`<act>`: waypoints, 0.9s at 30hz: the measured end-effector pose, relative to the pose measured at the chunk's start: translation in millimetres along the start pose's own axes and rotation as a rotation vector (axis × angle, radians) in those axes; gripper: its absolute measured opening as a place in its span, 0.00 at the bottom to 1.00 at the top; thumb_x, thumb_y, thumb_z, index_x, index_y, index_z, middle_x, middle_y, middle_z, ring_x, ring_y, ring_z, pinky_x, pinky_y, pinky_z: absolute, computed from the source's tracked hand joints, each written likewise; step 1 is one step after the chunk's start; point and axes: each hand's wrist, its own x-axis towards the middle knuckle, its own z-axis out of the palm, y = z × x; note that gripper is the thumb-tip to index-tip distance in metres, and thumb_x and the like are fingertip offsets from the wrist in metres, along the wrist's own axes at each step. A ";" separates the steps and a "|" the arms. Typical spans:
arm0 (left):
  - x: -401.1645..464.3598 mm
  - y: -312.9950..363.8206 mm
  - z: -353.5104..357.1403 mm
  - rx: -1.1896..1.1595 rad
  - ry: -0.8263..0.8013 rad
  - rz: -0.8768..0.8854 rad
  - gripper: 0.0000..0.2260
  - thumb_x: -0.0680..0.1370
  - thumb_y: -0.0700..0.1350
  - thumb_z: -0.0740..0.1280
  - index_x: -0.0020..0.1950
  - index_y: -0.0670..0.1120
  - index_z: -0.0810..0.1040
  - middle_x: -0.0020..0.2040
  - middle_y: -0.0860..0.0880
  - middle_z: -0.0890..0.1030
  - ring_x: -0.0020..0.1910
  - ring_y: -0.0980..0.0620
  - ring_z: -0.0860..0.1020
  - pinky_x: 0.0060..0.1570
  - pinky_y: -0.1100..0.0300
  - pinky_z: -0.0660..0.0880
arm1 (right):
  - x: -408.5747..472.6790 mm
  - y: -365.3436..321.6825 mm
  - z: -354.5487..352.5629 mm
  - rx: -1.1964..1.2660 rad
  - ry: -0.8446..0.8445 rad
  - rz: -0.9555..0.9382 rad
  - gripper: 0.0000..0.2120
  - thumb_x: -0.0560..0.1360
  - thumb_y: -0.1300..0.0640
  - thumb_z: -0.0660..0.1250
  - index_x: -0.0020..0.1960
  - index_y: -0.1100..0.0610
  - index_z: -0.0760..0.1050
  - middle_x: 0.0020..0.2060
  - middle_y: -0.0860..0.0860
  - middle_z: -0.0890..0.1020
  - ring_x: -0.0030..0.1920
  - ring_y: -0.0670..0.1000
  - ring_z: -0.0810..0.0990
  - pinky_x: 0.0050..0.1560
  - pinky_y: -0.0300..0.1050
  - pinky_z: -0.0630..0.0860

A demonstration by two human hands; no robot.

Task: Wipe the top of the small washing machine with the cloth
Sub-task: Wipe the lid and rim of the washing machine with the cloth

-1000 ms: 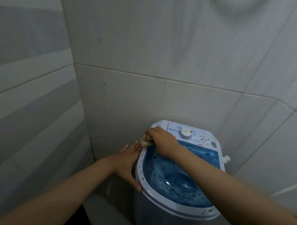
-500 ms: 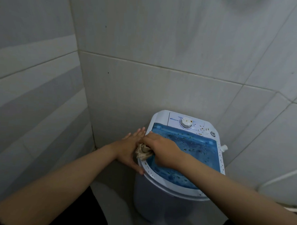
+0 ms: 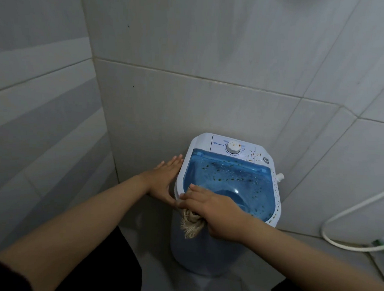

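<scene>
A small white washing machine (image 3: 215,252) stands in the tiled corner, with a see-through blue lid (image 3: 229,177) speckled with dark and orange bits and a white dial (image 3: 233,147) on its back panel. My right hand (image 3: 214,212) presses a beige, frayed cloth (image 3: 191,222) against the near left rim; part of the cloth hangs down over the machine's side. Flat against the left side of the machine lies my left hand (image 3: 163,179), fingers straight and together, holding nothing.
Grey tiled walls close in behind and to the left. A white hose (image 3: 346,213) loops along the floor at the right, near a green item (image 3: 380,241). A white spout (image 3: 280,177) sticks out of the machine's right side.
My right hand has dragged the cloth along the left rim from the back corner to the near left edge. The camera has pulled back and the left hand stays against the side.
</scene>
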 end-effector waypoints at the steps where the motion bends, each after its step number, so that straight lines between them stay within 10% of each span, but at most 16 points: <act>1: -0.5 0.5 -0.4 -0.007 -0.001 -0.002 0.64 0.55 0.75 0.64 0.74 0.46 0.31 0.76 0.46 0.33 0.74 0.50 0.34 0.70 0.51 0.35 | -4.6 -1.6 -1.4 -0.008 -0.009 0.000 0.28 0.71 0.67 0.63 0.70 0.54 0.66 0.72 0.51 0.68 0.75 0.55 0.58 0.73 0.47 0.60; 13: -8.4 8.2 -9.7 -0.062 0.045 0.027 0.65 0.53 0.78 0.62 0.73 0.48 0.29 0.71 0.51 0.27 0.73 0.52 0.31 0.71 0.50 0.34 | -31.7 8.3 -33.2 0.163 -0.071 0.178 0.19 0.70 0.62 0.64 0.59 0.47 0.71 0.55 0.46 0.79 0.56 0.49 0.76 0.53 0.51 0.77; 27: 9.4 26.4 -3.7 -0.039 0.087 0.094 0.65 0.54 0.80 0.60 0.73 0.46 0.28 0.72 0.50 0.25 0.72 0.53 0.28 0.71 0.50 0.33 | -29.0 184.6 -58.4 0.105 0.405 0.893 0.23 0.66 0.67 0.66 0.61 0.57 0.71 0.55 0.59 0.79 0.53 0.61 0.77 0.47 0.51 0.75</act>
